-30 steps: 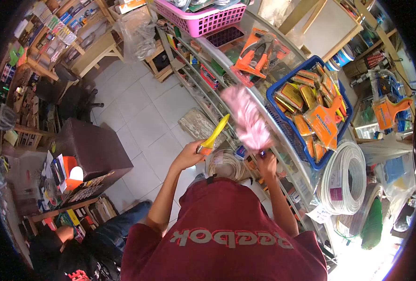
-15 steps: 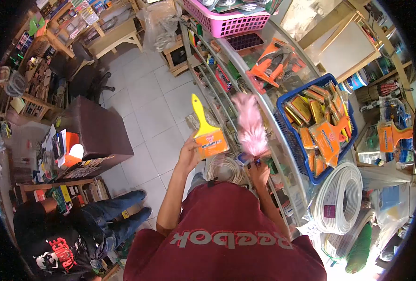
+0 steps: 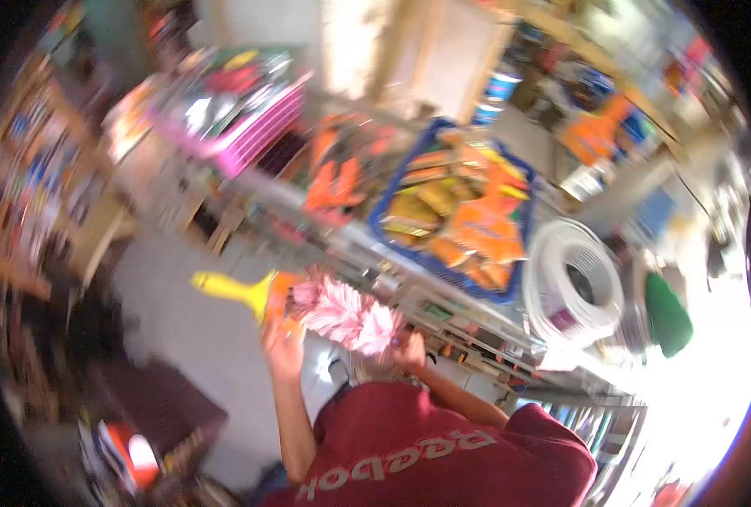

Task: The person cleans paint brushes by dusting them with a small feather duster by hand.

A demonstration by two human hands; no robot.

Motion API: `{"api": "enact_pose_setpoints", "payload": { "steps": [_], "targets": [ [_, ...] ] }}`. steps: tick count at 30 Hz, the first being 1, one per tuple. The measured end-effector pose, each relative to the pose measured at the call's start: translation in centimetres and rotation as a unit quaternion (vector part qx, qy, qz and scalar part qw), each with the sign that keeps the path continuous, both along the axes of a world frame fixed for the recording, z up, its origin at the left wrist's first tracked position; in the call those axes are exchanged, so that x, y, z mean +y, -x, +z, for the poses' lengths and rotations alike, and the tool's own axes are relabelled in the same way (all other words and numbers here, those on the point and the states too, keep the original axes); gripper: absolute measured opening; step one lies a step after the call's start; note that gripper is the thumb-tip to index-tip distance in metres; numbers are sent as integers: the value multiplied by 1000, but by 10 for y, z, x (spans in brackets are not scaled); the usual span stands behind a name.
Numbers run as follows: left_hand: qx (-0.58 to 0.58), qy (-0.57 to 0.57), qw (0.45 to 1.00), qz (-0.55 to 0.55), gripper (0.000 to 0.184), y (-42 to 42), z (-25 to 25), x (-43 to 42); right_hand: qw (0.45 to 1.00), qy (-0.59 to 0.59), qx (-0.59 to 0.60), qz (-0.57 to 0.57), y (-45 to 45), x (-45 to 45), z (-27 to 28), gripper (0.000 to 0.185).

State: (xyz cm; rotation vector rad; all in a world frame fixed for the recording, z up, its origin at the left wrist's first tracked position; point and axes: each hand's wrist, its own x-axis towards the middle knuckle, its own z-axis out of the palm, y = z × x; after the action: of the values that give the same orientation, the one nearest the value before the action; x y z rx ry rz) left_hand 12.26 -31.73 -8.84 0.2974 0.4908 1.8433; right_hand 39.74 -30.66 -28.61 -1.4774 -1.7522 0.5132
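A wide paintbrush [image 3: 257, 296] with a yellow handle and orange wrapper is gripped at its bristle end by my left hand [image 3: 282, 345]. Its handle points left, over the floor. My right hand [image 3: 408, 348] is closed around the handle of a pink feather duster [image 3: 350, 314]. The duster's fluffy head reaches left and touches or overlaps the brush's wrapper; blur hides which. Both things are in front of my chest, beside the glass counter.
On the counter [image 3: 308, 211] stand a pink basket [image 3: 265, 135] of packaged goods, orange-handled tools [image 3: 341, 165] and a blue basket [image 3: 475, 286] of wrapped paintbrushes. White cable coils [image 3: 537, 283] sit at its right end. A dark brown box-like piece [image 3: 151, 397] stands at lower left.
My view has swung to the right and blurred. The feather duster has tipped from upright to pointing left, against or over the brush. The brush handle has turned from upward to leftward.
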Motion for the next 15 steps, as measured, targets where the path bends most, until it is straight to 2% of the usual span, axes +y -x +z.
{"api": "enact_pose_setpoints", "payload": {
  "steps": [1, 3, 5, 6, 8, 9, 11, 12, 14, 15],
  "targets": [
    [-15, -6, 1000, -9, 37, -2, 6, 5, 999, -3, 10, -51, -1, -6, -18, 19],
    [-80, -9, 997, 15, 40, -6, 0, 12, 981, 176, 80, -26, -10, -19, 22, 34],
    [-36, -5, 999, -31, 45, -10, 13, 24, 986, 130, 101, -6, -8, -28, 32, 35],
    [-15, 2, 999, -43, 48, -16, 16, 27, 985, 153, 76, 12, -10, -28, 46, 31],
    [116, 25, 991, -63, 49, -28, 10, 34, 977, 204, 24, 51, -15, -34, 74, 24],
    [180, 37, 981, -68, 50, -40, 15, 39, 982, 170, 74, 49, -19, -34, 81, 24],
    [207, 43, 977, -32, 53, -60, 30, 45, 980, 97, 168, 47, -32, -30, 88, 25],
    [215, 30, 976, -25, 54, -65, 34, 47, 976, 157, 146, 43, -46, -30, 52, 29],
    [211, -1, 977, -28, 57, -80, 53, 56, 968, 234, 21, 93, -79, -27, 58, 30],
    [247, -51, 966, -53, 58, -92, 73, 60, 954, 272, -43, 119, -92, -27, 68, 31]
  ]
}}
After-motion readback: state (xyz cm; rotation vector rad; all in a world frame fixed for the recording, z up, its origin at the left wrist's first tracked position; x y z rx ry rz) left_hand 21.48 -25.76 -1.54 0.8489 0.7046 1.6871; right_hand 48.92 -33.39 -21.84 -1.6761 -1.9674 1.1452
